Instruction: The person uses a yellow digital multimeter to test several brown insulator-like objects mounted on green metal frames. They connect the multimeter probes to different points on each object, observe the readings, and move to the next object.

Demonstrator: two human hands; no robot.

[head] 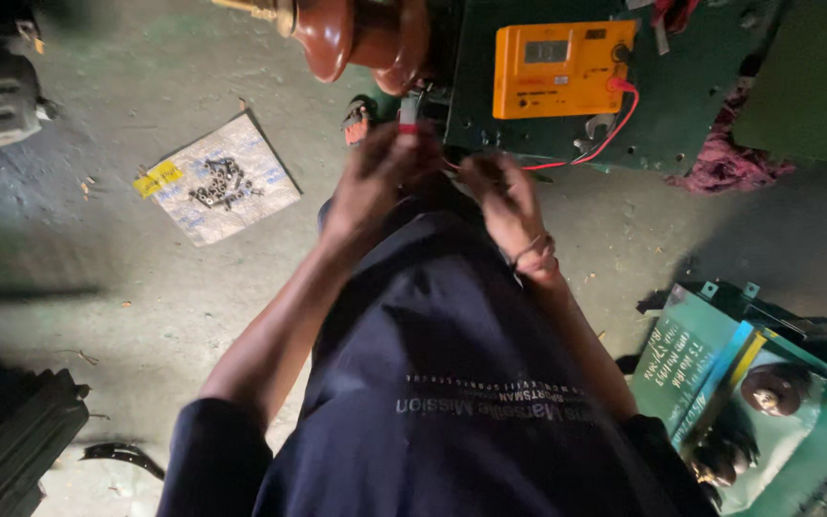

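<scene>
The red test lead [614, 129] runs from the right side of the orange meter [562, 69], loops down over the edge of the green transformer top [681, 115] and comes back left toward my hands, just below the meter. My right hand [502, 196] is pinched on what looks like the thin end of that lead; the frame is blurred there, so I cannot tell exactly what sits between its fingertips. My left hand [375, 177] is closed around a small red-and-grey clip [408, 113], held up just left of the meter and under the brown porcelain bushing [361, 36].

To do this well, I judge that both hands should stay close together and low against the transformer edge, so the lead has slack and does not tug the meter. I would keep the meter's display in sight, and keep the clip square before it bites, since the view is dim and smeared.

Well left of the meter, a printed sheet [260, 191] on the concrete floor [98, 278] holds a heap of small bolts [220, 182].
</scene>
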